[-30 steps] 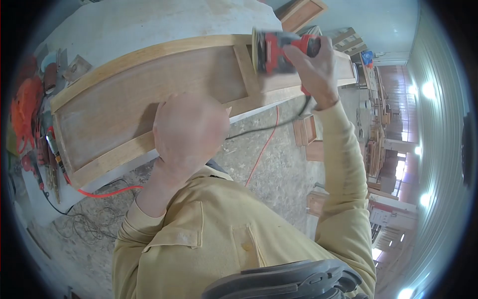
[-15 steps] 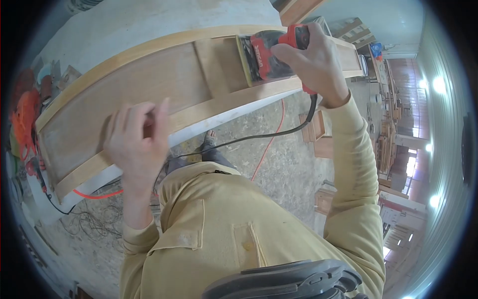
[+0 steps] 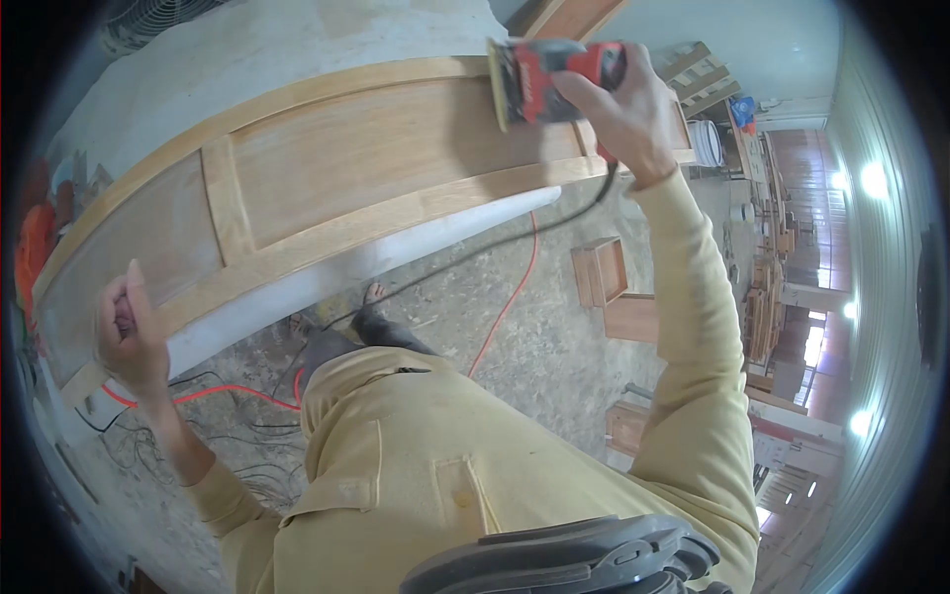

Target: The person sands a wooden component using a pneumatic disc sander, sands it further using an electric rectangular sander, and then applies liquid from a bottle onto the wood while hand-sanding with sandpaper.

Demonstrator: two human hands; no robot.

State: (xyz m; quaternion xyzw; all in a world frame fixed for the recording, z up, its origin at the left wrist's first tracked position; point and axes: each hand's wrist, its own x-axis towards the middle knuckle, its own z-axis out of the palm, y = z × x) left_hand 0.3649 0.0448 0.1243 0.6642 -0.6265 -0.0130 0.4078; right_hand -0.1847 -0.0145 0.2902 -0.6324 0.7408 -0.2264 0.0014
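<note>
White lettering on the red housing of the sander (image 3: 542,87), motion-smeared, can't read it; crisper 0.5 s ago, but I wouldn't commit to a spelling. Sander sits upper centre-right of frame, grasped by the right hand (image 3: 633,114), pad turned to face left; it shadows the wooden panel (image 3: 396,139) and looks lifted off it. Left hand (image 3: 137,342) is at lower left by the panel's near rail, fingers curled, thumb sticking up; can't tell if it has hold of the rail or is free. Panel runs lower left to upper right on a white-covered table (image 3: 297,40). Delta vs 0.5 s ago: the left crosspiece (image 3: 228,198) was near mid-frame, now well left, while the wooden boxes (image 3: 599,272) on the floor barely shifted, so the panel has slid left. Left hand went from left of centre to lower left, sander a little higher. More of the fan guard (image 3: 163,22) shows at top left, more of the white bucket (image 3: 707,144) past the panel's right end. Black cord (image 3: 465,253) runs from the sander down-left, crossing a red line (image 3: 507,307) over the floor.
</note>
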